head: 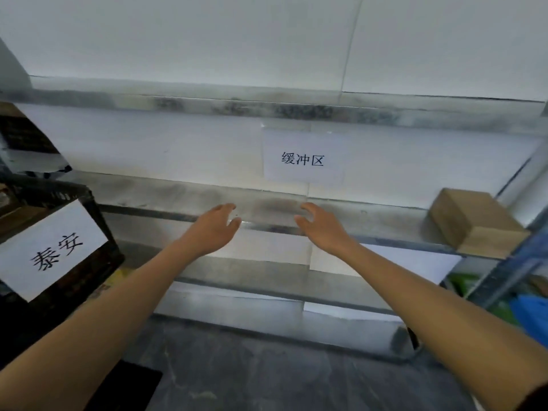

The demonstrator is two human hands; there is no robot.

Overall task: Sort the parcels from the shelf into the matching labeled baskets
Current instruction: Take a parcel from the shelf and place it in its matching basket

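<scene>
Evidently both hands, left hand [218, 225] and right hand [318, 225], are hovering empty with fingers loosely spread over the shelf [385, 223], so the person is best swinging toward three o'clock, where the box [474, 223] is sitting, and cupping its sides.

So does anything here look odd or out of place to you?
Slightly. One brown cardboard parcel sits at the far right end of the shelf, turned at an angle to its front edge. Both hands, left hand and right hand, are open and empty over a bare stretch of shelf. Nothing looks spilled or damaged.
</scene>
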